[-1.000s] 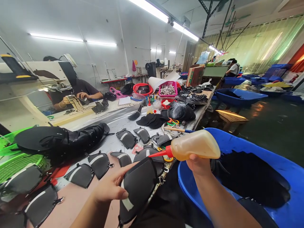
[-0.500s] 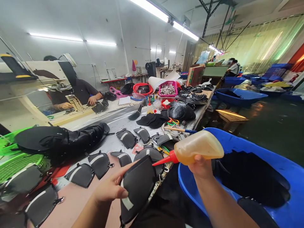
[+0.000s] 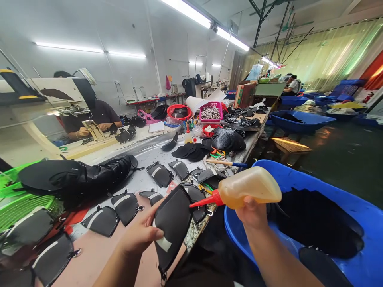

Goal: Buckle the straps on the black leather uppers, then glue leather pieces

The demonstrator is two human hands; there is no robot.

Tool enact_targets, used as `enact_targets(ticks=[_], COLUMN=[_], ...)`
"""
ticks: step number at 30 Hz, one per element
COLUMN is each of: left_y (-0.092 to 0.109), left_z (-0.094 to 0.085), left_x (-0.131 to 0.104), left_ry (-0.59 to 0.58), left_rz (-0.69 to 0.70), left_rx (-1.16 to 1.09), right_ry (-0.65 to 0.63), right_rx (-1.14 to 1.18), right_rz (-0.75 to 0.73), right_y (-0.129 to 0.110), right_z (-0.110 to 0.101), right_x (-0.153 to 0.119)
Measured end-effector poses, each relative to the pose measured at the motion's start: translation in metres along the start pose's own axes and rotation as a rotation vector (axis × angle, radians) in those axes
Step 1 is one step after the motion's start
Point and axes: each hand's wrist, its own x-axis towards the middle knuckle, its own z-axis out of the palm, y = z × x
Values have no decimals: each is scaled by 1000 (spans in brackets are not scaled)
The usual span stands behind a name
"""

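Pinched in my left hand point(image 3: 145, 230) is a black leather-like panel point(image 3: 174, 217), thumb on its face, tilted over the table's front edge. A pale strip point(image 3: 163, 243) shows near its lower left. My right hand point(image 3: 253, 215) is wrapped round a squeeze bottle point(image 3: 249, 186) of amber liquid, lying nearly level. Its red nozzle point(image 3: 206, 199) points left, and the tip is at the panel's right edge; whether it touches I cannot tell. Similar dark panels with pale strips and small metal rings lie on the table, among them one panel point(image 3: 125, 207) left of my hand.
A blue tub point(image 3: 326, 199) with black pieces stands at the right. Green baskets point(image 3: 44, 199) and a long black bundle point(image 3: 80, 175) are at the left. Across the table a co-worker point(image 3: 103, 115) sits at a sewing machine point(image 3: 68, 93). A wooden-handled tool point(image 3: 223, 162) lies beyond the bottle.
The panel in my left hand has turned, its top swinging left and its lower end right. The nozzle tip has shifted slightly left and now sits lower along the panel's edge.
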Motion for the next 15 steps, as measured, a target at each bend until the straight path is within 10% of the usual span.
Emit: enact_targets(ticks=[15], left_y=[-8], left_z=[1], left_x=[5], left_ry=[73], left_rz=[55], left_rx=[-176], right_ry=[34], right_rx=[-69], right_rz=[-53], right_y=[12], right_z=[-7], right_x=[-18])
